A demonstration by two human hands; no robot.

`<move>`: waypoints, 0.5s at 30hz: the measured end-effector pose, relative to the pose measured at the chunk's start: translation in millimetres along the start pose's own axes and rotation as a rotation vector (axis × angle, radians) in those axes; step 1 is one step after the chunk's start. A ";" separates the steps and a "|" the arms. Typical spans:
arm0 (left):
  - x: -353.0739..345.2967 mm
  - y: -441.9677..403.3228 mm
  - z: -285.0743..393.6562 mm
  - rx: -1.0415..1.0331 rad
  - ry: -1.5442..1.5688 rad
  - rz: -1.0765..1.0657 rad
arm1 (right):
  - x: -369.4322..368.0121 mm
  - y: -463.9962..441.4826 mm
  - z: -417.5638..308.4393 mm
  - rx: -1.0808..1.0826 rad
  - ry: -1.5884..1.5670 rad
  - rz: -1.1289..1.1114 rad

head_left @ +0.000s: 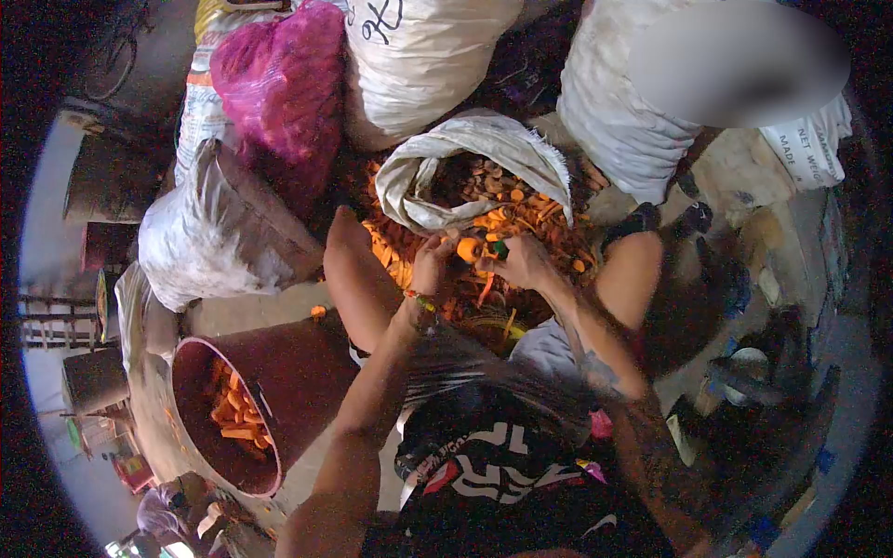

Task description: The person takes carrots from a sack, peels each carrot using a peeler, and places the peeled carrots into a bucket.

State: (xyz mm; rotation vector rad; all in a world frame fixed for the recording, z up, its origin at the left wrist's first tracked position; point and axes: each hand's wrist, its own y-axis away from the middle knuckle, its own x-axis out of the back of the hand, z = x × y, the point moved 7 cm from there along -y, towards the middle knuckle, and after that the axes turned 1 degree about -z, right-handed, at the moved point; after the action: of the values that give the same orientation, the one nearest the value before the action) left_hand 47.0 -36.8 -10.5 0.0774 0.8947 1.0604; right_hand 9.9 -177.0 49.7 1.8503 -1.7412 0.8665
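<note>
My left hand (433, 264) is closed around a carrot (469, 249), whose orange end faces my right hand. Closed in my right hand (525, 264) is a small green-handled tool (500, 249), held close against the carrot; its blade is too small to make out. Just beyond both hands, a white woven sack (423, 153) with a rolled-down rim holds carrots and cut pieces. Orange peelings (391, 259) lie heaped between my legs, below and around the sack.
On the left, a dark red bucket (316, 391) lies tilted with peeled carrots (238, 405) inside. Full white sacks (419, 74) and a purple mesh sack (284, 84) stand ahead. Another person (172, 516) is at the lower left. Dark clutter lies on the right.
</note>
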 end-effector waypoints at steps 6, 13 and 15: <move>-22.2 -3.7 -16.0 0.126 0.227 -0.164 | 13.3 -1.1 -15.2 -0.015 0.004 0.046; -45.5 16.2 14.8 0.097 0.103 -0.040 | 5.7 9.0 -17.4 -0.088 0.119 0.108; -44.6 18.8 20.6 0.055 0.135 -0.053 | 0.4 13.0 -18.9 -0.081 0.034 0.098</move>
State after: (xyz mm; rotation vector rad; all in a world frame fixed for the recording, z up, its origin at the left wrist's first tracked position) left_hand 39.1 -54.6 38.3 0.0283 1.0430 1.0008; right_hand -5.6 -165.3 62.0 1.7012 -1.8310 0.8469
